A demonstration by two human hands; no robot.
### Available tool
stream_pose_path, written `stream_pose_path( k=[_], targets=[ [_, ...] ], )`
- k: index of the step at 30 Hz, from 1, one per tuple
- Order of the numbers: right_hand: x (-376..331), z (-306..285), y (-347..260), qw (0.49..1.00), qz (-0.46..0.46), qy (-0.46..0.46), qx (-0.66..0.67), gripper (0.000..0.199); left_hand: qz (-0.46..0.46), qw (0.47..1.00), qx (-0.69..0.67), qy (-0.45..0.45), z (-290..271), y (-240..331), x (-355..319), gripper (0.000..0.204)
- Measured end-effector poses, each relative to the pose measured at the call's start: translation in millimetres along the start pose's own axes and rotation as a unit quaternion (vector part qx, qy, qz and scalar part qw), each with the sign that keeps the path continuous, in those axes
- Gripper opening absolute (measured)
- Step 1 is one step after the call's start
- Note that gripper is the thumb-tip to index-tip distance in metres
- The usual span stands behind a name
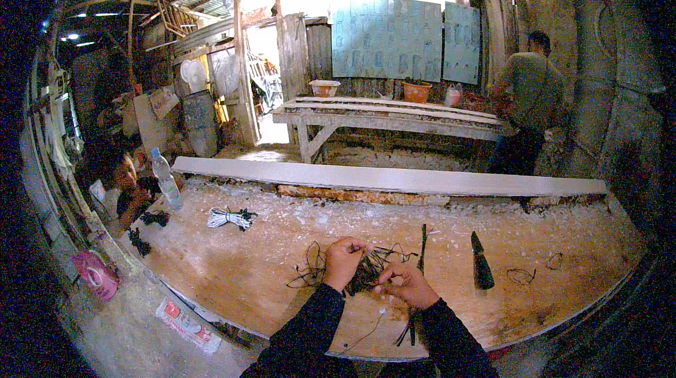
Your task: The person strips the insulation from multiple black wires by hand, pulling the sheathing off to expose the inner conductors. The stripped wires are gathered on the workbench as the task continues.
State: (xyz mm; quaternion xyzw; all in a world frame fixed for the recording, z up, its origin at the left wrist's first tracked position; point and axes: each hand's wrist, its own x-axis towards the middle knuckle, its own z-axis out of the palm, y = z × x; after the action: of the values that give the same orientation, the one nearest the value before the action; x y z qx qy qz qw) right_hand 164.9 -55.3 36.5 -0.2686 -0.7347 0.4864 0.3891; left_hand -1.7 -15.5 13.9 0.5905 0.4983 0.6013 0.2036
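Observation:
My left hand (343, 263) pinches a tangled bunch of thin black cords (363, 274) just above the wooden table top. Close by on its right, my right hand (408, 285) has thumb and forefinger closed at the bunch's edge; what exactly lies between them is too small to make out. Loose loops of cord spread out to both sides of the hands. A thin pale strand with a small white bit (382, 311) hangs below the right hand. Beside that hand a dark narrow strip (422, 248) lies lengthwise. Farther right is a black tapered object (482, 265), its kind unclear.
A tied bundle of white cord (229, 218) and dark bundles (155, 218) lie at left, near a clear plastic bottle (166, 179). Cord loops (521, 276) lie at right. A long white board (394, 177) borders the far edge. One person sits left; another stands beyond, right.

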Motion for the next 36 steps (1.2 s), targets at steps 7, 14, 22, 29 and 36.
stream_pose_path(
  k=[7,14,22,29,36],
  targets=[
    [2.0,-1.2,-0.4,0.988,0.070,0.121,0.067,0.015,-0.052,0.987,-0.077,-0.130,-0.2,4.7,2.8,0.017],
    [6.3,-10.0,16.8,0.978,0.008,0.206,0.028,0.018,-0.037,0.954,-0.045,-0.295,0.2,10.5,0.4,0.019],
    [6.7,-17.1,33.4,0.957,0.004,0.289,-0.007,0.015,-0.041,0.920,-0.123,-0.371,-5.1,24.4,-2.4,0.014],
    [8.9,-25.4,39.7,0.935,-0.024,0.351,0.037,0.010,0.060,0.853,-0.172,-0.489,7.3,16.5,-4.6,0.011],
    [8.7,-37.4,36.9,0.931,0.016,0.361,-0.051,0.012,0.006,0.829,-0.227,-0.510,18.7,12.5,-18.1,0.014]
  ],
)
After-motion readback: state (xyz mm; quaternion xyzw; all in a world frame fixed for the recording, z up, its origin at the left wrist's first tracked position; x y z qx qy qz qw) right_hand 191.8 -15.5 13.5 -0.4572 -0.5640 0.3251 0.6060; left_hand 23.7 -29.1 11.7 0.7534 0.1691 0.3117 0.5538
